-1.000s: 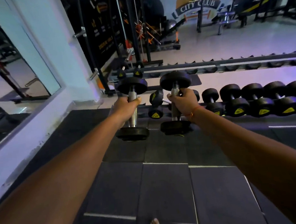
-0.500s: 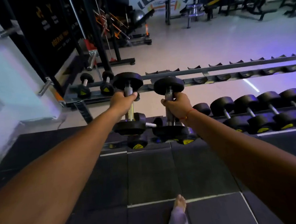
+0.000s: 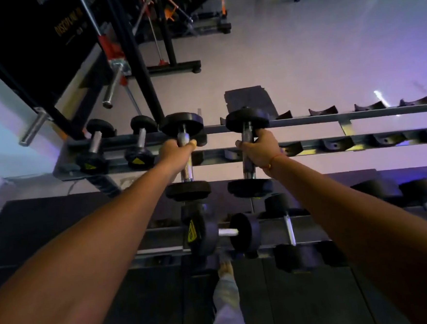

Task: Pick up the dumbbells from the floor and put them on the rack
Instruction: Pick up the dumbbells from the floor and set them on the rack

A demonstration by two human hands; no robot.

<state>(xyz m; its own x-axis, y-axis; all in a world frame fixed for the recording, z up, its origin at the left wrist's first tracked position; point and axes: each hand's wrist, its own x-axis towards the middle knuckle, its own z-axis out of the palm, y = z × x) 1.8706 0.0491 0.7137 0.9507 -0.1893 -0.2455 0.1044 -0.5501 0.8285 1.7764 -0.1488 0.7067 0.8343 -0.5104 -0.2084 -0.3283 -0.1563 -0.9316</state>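
Observation:
My left hand (image 3: 175, 153) grips the chrome handle of a black dumbbell (image 3: 182, 123), held lengthwise over the upper tier of the grey rack (image 3: 330, 118). My right hand (image 3: 258, 149) grips a second black dumbbell (image 3: 247, 120) the same way, just to the right. Both far heads hang over the rack's back rail and both near heads jut out in front of the tier. Two smaller dumbbells (image 3: 93, 150) sit in the cradles at the tier's left end.
On the lower tier a dumbbell with a yellow label (image 3: 202, 234) lies sideways, with more dumbbells (image 3: 288, 232) to its right. Empty cradles (image 3: 337, 144) run along the upper tier's right. A black machine frame (image 3: 134, 61) stands behind left. My foot (image 3: 226, 269) is at the rack's base.
I have stepped closer to the rack. Both hands have carried their dumbbells forward, from in front of the rack to over its upper tier.

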